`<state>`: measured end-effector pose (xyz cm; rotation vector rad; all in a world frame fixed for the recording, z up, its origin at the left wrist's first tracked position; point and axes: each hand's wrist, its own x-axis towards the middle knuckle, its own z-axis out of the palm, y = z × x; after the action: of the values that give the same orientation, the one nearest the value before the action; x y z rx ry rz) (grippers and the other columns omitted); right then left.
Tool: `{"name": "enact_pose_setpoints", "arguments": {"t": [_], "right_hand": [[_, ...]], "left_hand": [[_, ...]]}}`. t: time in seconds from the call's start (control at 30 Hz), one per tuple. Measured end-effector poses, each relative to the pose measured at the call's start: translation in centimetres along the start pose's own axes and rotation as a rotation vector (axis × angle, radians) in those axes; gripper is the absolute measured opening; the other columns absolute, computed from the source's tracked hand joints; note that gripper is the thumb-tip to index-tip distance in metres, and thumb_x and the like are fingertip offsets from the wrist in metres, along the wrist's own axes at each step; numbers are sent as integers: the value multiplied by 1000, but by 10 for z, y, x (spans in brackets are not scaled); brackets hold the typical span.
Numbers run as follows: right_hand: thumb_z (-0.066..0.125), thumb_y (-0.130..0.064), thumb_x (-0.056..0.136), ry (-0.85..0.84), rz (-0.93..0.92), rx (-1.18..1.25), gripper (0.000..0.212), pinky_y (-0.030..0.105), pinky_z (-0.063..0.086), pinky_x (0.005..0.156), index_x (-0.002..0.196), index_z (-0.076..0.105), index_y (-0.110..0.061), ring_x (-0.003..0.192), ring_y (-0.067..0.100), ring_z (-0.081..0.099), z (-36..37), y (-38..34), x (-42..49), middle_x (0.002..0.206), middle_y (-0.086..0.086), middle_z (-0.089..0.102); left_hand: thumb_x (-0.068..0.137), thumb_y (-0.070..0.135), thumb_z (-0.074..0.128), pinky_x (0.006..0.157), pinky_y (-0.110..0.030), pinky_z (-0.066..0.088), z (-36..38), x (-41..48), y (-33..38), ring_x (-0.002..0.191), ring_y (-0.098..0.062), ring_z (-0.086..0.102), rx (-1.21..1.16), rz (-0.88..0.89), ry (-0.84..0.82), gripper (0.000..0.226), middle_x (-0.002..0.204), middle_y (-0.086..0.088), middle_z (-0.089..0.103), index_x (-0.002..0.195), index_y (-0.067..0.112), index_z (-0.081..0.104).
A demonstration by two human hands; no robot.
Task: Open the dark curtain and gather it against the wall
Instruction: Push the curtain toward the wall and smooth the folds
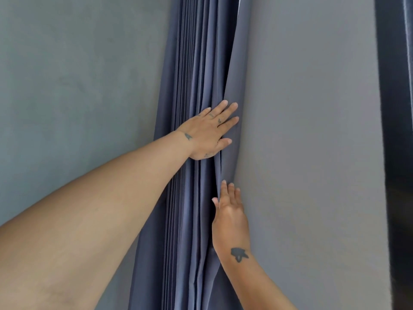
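curtain [196,86] is bunched into tight pleats in the corner against the wall [301,108]. left hand [207,133] lies flat on the folds, grip apart; right hand [230,218] tucks the edge in, fingers straight. looks nearly done, just final pressing left.

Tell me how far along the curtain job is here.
Done: the curtain is already bunched into tight pleats in the corner between the walls. In hand: the left hand presses the folds flat, and the right hand tucks the outer edge. Left: only settling that loose outer fold.
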<state>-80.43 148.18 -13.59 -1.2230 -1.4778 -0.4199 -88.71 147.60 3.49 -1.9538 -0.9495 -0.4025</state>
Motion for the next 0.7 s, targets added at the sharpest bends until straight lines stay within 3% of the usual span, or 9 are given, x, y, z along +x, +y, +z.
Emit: {"name": "enact_pose_setpoints", "arguments": {"t": [0.13, 0.23, 0.37, 0.57, 0.7], "right_hand": [[23, -32, 90, -8, 10, -24, 58, 52, 56, 63, 112, 55, 11, 95, 46, 60, -9, -1, -8, 103, 34, 63], [20, -34, 92, -19, 23, -4, 61, 53, 54, 71, 116, 49, 13, 101, 46, 57, -17, -4, -16, 109, 34, 59], [-1, -46, 95, 4, 41, 30, 74, 51, 44, 88, 130, 31, 11, 118, 45, 42, -35, 2, -34, 129, 34, 44], [3, -53, 92, 107, -18, -29, 69, 47, 32, 101, 138, 4, -2, 132, 28, 14, -68, 10, -72, 145, 20, 19], [6, -55, 93, 137, -61, -10, 66, 37, 20, 106, 137, 2, -6, 135, 23, 8, -98, 9, -89, 146, 12, 12]], "left_hand": [[100, 41, 18, 116, -34, -6, -9, -5, 6, 142, -19, -21, 31, 10, 24, 59, 157, -4, -18, 149, 16, -2], [99, 41, 17, 116, -37, -5, -13, -11, 12, 143, -21, -18, 64, 29, 94, 59, 158, -4, -14, 150, 16, 1], [99, 41, 17, 117, -39, -3, -19, -14, 27, 144, -21, -14, 34, 67, 155, 59, 158, -4, -10, 150, 15, 1], [98, 43, 18, 115, -37, -7, -27, -33, 53, 144, -19, -13, -33, 152, 193, 60, 158, -4, -10, 149, 18, 1], [91, 46, 9, 115, -37, -8, -27, -45, 70, 141, -15, -17, -46, 198, 205, 64, 158, -3, -9, 149, 20, 1]]}}
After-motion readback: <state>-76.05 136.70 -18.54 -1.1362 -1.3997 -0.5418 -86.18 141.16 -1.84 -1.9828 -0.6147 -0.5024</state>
